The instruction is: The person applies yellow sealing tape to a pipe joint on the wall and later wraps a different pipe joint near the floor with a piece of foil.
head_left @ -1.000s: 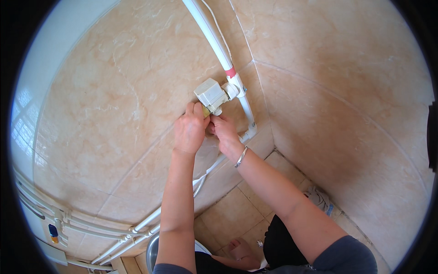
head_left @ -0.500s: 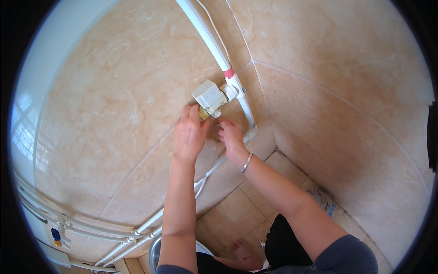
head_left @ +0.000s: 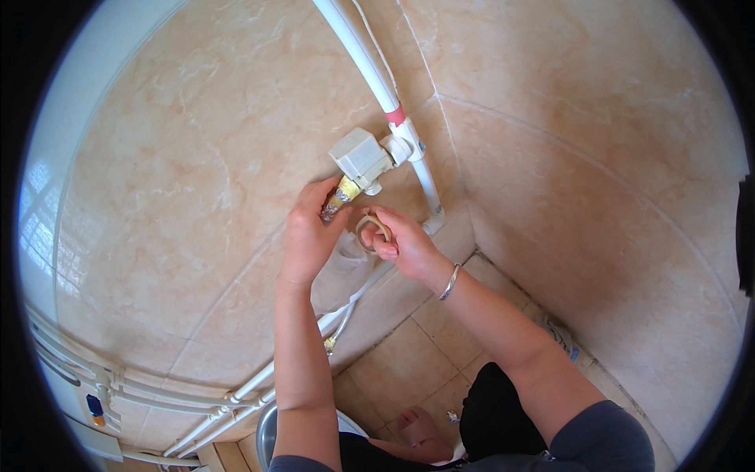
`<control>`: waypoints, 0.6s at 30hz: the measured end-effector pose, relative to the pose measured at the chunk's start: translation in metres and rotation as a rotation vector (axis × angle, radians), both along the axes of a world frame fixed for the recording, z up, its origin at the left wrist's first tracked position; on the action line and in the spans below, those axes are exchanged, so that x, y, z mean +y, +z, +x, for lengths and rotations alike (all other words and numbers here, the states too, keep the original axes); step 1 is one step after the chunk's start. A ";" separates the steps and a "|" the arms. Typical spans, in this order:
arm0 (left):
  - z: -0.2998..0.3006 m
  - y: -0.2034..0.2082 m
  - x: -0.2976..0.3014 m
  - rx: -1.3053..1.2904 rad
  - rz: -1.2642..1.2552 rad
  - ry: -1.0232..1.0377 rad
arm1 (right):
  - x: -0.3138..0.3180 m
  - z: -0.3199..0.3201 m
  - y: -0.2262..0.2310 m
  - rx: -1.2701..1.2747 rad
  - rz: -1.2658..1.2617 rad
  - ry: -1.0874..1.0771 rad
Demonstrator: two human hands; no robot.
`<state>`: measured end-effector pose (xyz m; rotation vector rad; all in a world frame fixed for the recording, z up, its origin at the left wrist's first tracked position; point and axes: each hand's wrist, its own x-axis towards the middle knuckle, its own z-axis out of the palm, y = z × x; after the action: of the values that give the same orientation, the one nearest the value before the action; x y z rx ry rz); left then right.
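Beige tiled wall (head_left: 197, 157) backs a white valve box (head_left: 362, 154). Beneath it, the left hand (head_left: 307, 236) grasps a foil-wrapped pipe (head_left: 340, 195), hiding its lower end; the right hand (head_left: 408, 242) pinches a tan ring (head_left: 384, 226), partly finger-covered.

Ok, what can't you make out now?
In the head view:
Yellow-and-silver wrapped stub: lower end hidden by the left hand.
Tan ring-shaped band: partly covered by the right hand.
Round grey metal basin: mostly hidden by the left forearm.
Tall white plastic pipe: top cut off by upper edge.
Blue-and-orange object at left: too small to identify.
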<state>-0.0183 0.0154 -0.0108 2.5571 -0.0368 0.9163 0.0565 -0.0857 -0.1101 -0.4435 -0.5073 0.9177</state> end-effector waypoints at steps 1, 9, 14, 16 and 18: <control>-0.001 0.000 0.001 0.008 -0.006 -0.009 | 0.000 -0.001 0.002 0.022 0.005 0.017; -0.007 -0.001 0.004 0.067 -0.143 -0.036 | 0.003 -0.002 -0.005 0.109 0.198 0.147; -0.007 -0.001 0.005 0.002 -0.073 -0.098 | 0.001 -0.007 -0.002 0.228 0.210 0.186; -0.005 -0.004 0.008 -0.014 -0.099 -0.121 | 0.001 -0.008 0.004 0.167 0.280 0.210; -0.006 -0.004 0.008 0.014 -0.123 -0.127 | 0.004 -0.007 0.005 0.145 0.321 0.217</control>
<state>-0.0242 0.0233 -0.0143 2.4172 -0.1333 0.8262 0.0492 -0.0812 -0.1047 -0.0300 -0.5656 1.0463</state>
